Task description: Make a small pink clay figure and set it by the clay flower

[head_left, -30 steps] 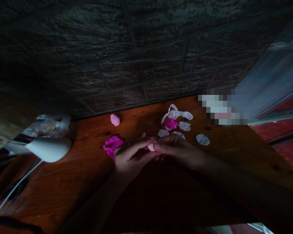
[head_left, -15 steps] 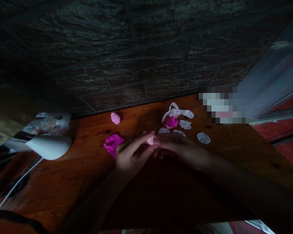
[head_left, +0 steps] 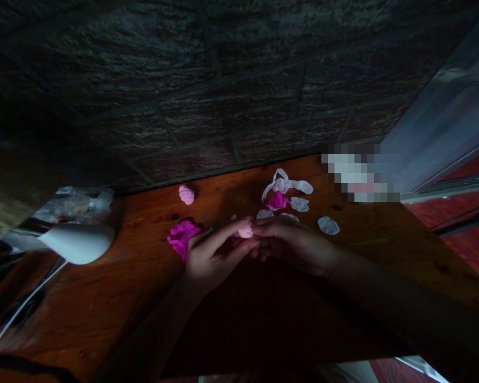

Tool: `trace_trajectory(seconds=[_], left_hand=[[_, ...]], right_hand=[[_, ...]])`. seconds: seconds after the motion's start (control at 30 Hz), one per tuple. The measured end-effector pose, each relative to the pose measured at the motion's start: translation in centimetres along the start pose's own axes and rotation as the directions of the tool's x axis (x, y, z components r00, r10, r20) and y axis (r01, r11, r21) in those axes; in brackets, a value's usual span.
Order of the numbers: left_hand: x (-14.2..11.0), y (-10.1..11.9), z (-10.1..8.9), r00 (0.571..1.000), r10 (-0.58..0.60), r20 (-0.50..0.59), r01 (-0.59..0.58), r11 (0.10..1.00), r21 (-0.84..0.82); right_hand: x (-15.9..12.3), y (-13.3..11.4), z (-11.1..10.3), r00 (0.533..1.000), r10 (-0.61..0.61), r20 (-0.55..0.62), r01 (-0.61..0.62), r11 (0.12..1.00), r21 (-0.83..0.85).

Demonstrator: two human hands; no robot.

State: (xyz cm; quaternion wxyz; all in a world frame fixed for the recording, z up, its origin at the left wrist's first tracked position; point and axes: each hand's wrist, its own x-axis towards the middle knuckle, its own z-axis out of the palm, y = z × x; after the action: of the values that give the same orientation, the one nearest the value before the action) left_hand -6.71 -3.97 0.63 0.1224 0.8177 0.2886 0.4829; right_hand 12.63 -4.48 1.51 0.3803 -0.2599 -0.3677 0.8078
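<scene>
A small light-pink lump [head_left: 245, 231], which looks like soft modelling clay, is pinched between both hands over the table. My left hand [head_left: 211, 250] is closed round its left side, thumb below and index finger above. From the right, my right hand [head_left: 295, 236] presses its fingertips on the same lump. A magenta crumpled sheet [head_left: 182, 239] lies beside the left knuckles. Behind it rests another pink lump [head_left: 186, 194] with a ridged surface. Beyond the right hand are a magenta piece [head_left: 277, 200], white strips [head_left: 299, 186] and thin white petal-like pieces [head_left: 328, 225].
A white rounded object [head_left: 83, 242] with a white cord stands at the left of the wooden table [head_left: 135, 287], before a clear plastic bag [head_left: 80, 202]. A dark brick wall [head_left: 183, 96] closes the back. A blurred-out pale object [head_left: 355, 173] lies at the far right corner.
Both hands stay together on the pink lump, with only slight finger movement. The whole view has shifted a little, so the scene sits slightly further left.
</scene>
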Motion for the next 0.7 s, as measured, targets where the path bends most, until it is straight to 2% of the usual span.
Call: trace_trajectory(seconds=[0.1,0.2,0.37,0.47,0.6,0.7], left_hand=[[-0.1,0.1,0.0,0.996,-0.067,0.058,0.074,0.989,-0.128],[-0.1,0.4,0.1,0.971,-0.217,0.104,0.238,0.932,-0.275],[0.6,1.0,0.3,0.89,-0.447,0.087,0.435,0.779,-0.452],[0.7,0.9,0.5,0.829,-0.551,0.091,0.514,0.689,-0.511],[0.3,0.1,0.8,0.773,-0.62,0.137,0.57,0.582,-0.58],[0.3,0.0,0.7,0.775,-0.606,0.179,0.569,0.544,-0.617]], right_hand=[[-0.1,-0.4,-0.1,0.999,-0.021,-0.042,0.02,0.999,-0.029],[-0.1,-0.5,-0.2,0.997,-0.01,-0.075,0.006,0.999,-0.041],[-0.2,-0.5,-0.4,1.0,0.015,-0.001,-0.015,0.999,-0.042],[-0.2,-0.4,-0.4,1.0,0.024,-0.011,-0.024,0.999,-0.047],[-0.1,-0.2,-0.2,0.996,0.045,-0.08,-0.047,0.999,-0.025],[-0.1,-0.2,-0.2,0.995,0.034,-0.097,-0.037,0.999,-0.026]])
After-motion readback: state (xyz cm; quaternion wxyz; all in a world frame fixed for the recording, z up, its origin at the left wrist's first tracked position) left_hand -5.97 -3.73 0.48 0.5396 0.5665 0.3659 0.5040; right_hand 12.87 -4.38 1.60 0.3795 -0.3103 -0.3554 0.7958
